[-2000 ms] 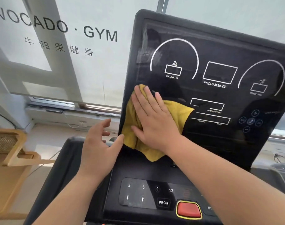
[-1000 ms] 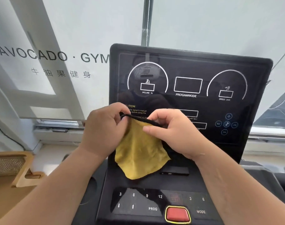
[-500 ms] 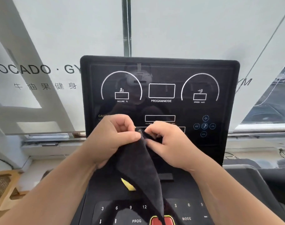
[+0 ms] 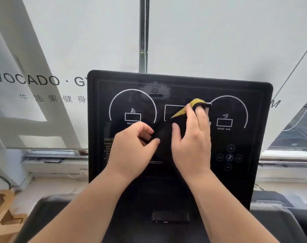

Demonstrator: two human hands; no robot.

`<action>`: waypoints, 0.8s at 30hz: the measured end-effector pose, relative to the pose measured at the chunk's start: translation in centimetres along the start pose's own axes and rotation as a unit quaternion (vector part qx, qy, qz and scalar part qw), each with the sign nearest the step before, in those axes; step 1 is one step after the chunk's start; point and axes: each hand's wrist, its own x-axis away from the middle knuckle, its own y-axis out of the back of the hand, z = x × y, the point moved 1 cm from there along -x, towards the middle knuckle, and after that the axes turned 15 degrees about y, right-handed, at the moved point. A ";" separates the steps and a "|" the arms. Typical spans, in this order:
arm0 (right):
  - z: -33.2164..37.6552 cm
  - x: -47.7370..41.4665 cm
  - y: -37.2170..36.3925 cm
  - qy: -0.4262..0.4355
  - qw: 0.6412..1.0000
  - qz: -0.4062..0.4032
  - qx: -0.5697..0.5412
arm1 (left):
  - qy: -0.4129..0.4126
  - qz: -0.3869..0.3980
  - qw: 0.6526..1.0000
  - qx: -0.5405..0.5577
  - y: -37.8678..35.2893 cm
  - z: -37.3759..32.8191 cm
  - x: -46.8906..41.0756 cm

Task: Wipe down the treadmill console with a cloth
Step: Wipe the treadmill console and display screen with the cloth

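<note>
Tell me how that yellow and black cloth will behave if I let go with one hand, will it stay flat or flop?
Probably flop: the cloth is bunched between the left hand and right hand, with a yellow corner folded over. It looks thin and light, so it should likely droop off the console where unpinned.

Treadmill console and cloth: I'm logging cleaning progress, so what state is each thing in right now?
Console: upright, display windows dark, smudge near top centre.
Cloth: black side out, yellow corner folded over at top, pressed against the console.
Right hand: flat on the cloth, fingertips under the folded corner.
Left hand: pinching the cloth's left edge.
</note>
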 end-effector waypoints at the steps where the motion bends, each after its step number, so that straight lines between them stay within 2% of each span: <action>1: -0.2 0.1 -1.0 -0.001 0.999 0.034 0.030 | -0.031 -0.049 0.998 -0.022 0.4 0.6 -0.1; 3: -1.0 0.3 -2.3 0.018 0.995 0.057 0.082 | -0.088 -0.151 0.982 -0.065 1.5 2.1 -0.4; 5: -2.1 0.3 -2.8 0.045 0.990 0.046 0.128 | -0.073 -0.201 0.972 -0.098 2.7 4.3 -0.8; 8: -3.1 -0.5 -2.9 0.068 0.975 0.052 0.205 | -0.010 -0.170 0.977 -0.128 4.0 7.3 -1.2; 10: -2.8 -1.4 -3.1 0.072 0.967 0.063 0.237 | -0.011 -0.137 0.982 -0.131 4.3 8.8 -1.1; 17: 2.1 -5.2 -6.0 0.105 0.954 0.063 0.273 | -0.018 -0.072 0.997 0.001 5.8 10.1 -0.8; 20: 5.8 -6.5 -8.2 0.173 0.943 0.090 0.268 | -0.017 -0.046 0.997 0.055 6.2 10.6 -0.7; 24: 9.8 -5.3 -11.2 0.318 0.896 0.162 0.265 | 0.011 -0.027 0.986 0.166 6.1 11.8 -0.7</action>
